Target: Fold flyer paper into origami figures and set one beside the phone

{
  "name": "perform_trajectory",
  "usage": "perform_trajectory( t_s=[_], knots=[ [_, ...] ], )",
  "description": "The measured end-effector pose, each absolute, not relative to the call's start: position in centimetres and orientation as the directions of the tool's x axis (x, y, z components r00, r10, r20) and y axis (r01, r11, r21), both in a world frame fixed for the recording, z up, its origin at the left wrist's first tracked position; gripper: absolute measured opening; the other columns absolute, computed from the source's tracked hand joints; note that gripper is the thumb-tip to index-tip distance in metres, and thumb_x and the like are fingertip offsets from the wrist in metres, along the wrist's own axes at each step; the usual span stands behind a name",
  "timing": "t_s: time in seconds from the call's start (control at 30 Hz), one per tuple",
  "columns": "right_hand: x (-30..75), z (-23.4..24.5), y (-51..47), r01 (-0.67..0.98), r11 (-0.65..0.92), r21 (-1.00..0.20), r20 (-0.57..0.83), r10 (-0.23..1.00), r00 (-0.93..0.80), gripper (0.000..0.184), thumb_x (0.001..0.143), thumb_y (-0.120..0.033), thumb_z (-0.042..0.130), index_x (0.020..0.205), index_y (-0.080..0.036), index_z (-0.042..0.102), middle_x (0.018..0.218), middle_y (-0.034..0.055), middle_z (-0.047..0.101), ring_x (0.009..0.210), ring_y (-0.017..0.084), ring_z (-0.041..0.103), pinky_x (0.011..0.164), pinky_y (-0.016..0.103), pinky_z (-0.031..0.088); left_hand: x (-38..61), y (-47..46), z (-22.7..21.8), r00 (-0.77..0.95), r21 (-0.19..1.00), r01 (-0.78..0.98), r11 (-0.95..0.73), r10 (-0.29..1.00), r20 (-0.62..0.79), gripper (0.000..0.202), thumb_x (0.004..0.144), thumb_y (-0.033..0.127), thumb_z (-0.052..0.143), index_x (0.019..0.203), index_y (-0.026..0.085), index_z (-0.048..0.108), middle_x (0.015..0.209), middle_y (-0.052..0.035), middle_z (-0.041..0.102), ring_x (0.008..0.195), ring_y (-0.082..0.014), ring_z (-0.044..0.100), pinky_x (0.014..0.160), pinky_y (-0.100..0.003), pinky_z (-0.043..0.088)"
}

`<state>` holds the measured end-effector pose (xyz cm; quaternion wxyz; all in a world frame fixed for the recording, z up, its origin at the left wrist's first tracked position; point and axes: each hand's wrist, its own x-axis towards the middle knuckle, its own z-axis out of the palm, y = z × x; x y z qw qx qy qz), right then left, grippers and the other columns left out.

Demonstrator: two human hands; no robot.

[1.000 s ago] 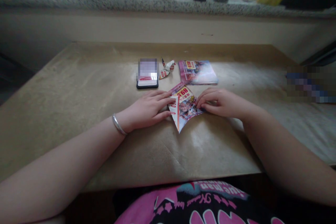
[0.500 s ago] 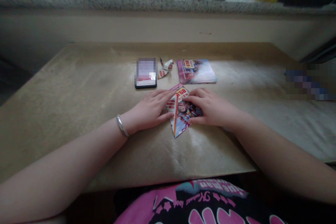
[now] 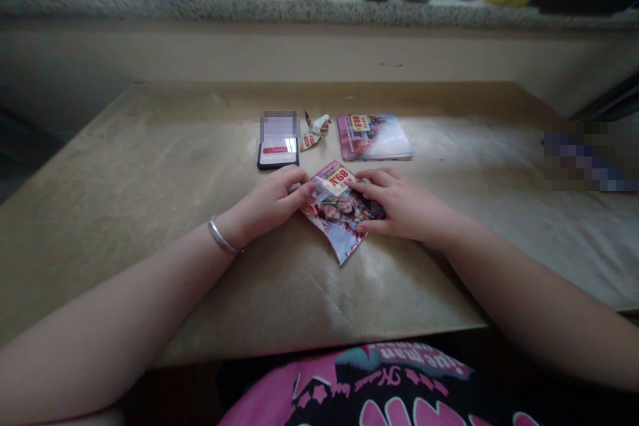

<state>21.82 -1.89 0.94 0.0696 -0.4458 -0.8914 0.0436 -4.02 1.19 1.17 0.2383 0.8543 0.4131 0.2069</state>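
Observation:
A small printed sheet of paper (image 3: 339, 213), with a photo of people and a yellow price box, lies tilted like a diamond on the table. Its lower left side curls up a little. My left hand (image 3: 277, 200), with a silver bracelet at the wrist, pinches the sheet's left corner between thumb and fingers. Spread over the right part of the sheet, my right hand (image 3: 394, 203) presses it down, thumb and fingertips apart. Just beyond the sheet stands a folded paper crane (image 3: 316, 131). A stack of similar printed sheets (image 3: 374, 137) sits behind my right hand.
A phone (image 3: 278, 152) lies left of the crane, its screen partly blurred. The table (image 3: 150, 226) has a tan cover. At the far right is a pixelated bluish object (image 3: 584, 160). Jars and other items stand along the granite windowsill (image 3: 279, 8).
My left hand has drawn back left, turning the folded left flap outward, so more of the printed picture shows. My right hand stays in place on the sheet.

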Motion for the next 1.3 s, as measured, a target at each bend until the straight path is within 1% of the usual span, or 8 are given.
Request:
perform_trajectory(
  t_s=[0.17,0.33,0.43,0.6,0.8,0.93,1.17,1.3],
  knots=[
    [22.2,0.9,-1.7,0.815,0.561,-0.142,0.078,0.828,-0.556,0.070,0.080,-0.053,0.060,0.138,-0.015,0.049,0.139,0.0161,0.049,0.126,0.034,0.045,0.102,0.048,0.043,-4.2,1.1,1.5,0.633,0.505,0.628,-0.592,0.766,0.110,0.026,0.090,0.038,0.049,0.084,0.016,0.062,0.086,-0.0038,0.062,0.079,-0.0160,0.056,0.072,-0.028,0.046],
    [22.4,0.9,-1.4,0.851,0.512,-0.119,0.084,0.859,-0.505,0.067,0.079,-0.056,0.060,0.130,-0.012,0.054,0.136,0.0187,0.050,0.125,0.036,0.046,0.104,0.049,0.040,-4.5,1.2,1.3,0.773,0.365,0.530,-0.766,0.613,0.164,0.029,0.089,0.032,0.053,0.114,0.019,0.061,0.116,-0.0081,0.062,0.103,-0.0203,0.057,0.091,-0.034,0.047],
    [22.5,1.2,-1.4,0.874,0.467,-0.131,0.083,0.884,-0.460,0.058,0.077,-0.057,0.062,0.116,-0.014,0.060,0.122,0.0178,0.057,0.113,0.034,0.053,0.095,0.046,0.045,-4.7,1.2,1.1,0.803,0.275,0.523,-0.807,0.575,0.157,0.032,0.092,0.034,0.051,0.118,0.021,0.062,0.124,-0.0085,0.061,0.111,-0.0225,0.056,0.099,-0.039,0.045],
    [22.9,1.4,-1.2,0.910,0.395,-0.128,0.046,0.919,-0.393,0.039,0.075,-0.053,0.066,0.088,-0.016,0.063,0.099,0.0133,0.059,0.093,0.028,0.058,0.082,0.039,0.048,-5.0,1.4,0.6,0.826,0.236,0.500,-0.833,0.541,0.158,0.036,0.094,0.035,0.048,0.126,0.022,0.059,0.134,-0.0076,0.056,0.121,-0.0223,0.052,0.105,-0.041,0.043],
    [23.7,1.6,-0.4,0.899,0.329,-0.290,-0.096,0.924,-0.369,0.018,0.077,-0.038,0.061,0.072,-0.020,0.060,0.073,0.0036,0.061,0.065,0.017,0.055,0.057,0.028,0.040,-5.0,1.4,0.5,0.851,0.204,0.468,-0.860,0.500,0.158,0.036,0.096,0.032,0.043,0.127,0.024,0.059,0.139,-0.0061,0.052,0.129,-0.0213,0.046,0.111,-0.041,0.038],
    [24.0,1.1,0.1,0.892,0.172,-0.417,0.006,0.982,-0.187,0.017,0.080,-0.037,0.057,0.074,-0.021,0.061,0.066,0.0013,0.061,0.058,0.015,0.053,0.052,0.027,0.038,-4.8,0.9,0.9,0.849,0.147,0.494,-0.857,0.512,0.130,0.043,0.093,0.040,0.049,0.132,0.024,0.055,0.142,-0.0059,0.049,0.135,-0.0270,0.037,0.114,-0.047,0.031],
    [23.6,-1.0,1.8,0.707,0.103,-0.700,0.152,0.988,0.007,0.015,0.077,-0.033,0.060,0.085,-0.020,0.060,0.071,0.0008,0.062,0.059,0.015,0.058,0.052,0.027,0.044,-4.8,0.6,1.2,0.873,0.136,0.460,-0.878,0.475,0.110,0.046,0.089,0.042,0.053,0.134,0.032,0.053,0.145,-0.0002,0.046,0.141,-0.0308,0.025,0.118,-0.052,0.019],
    [23.1,-0.9,1.8,0.557,0.130,-0.820,0.189,0.981,0.050,0.031,0.072,-0.033,0.066,0.096,-0.022,0.049,0.079,-0.0005,0.062,0.059,0.014,0.060,0.051,0.026,0.046,-4.7,0.6,1.4,0.900,0.117,0.420,-0.900,0.430,0.079,0.047,0.093,0.036,0.045,0.140,0.032,0.044,0.149,-0.0015,0.041,0.144,-0.0277,0.024,0.119,-0.052,0.011]
  ],
)
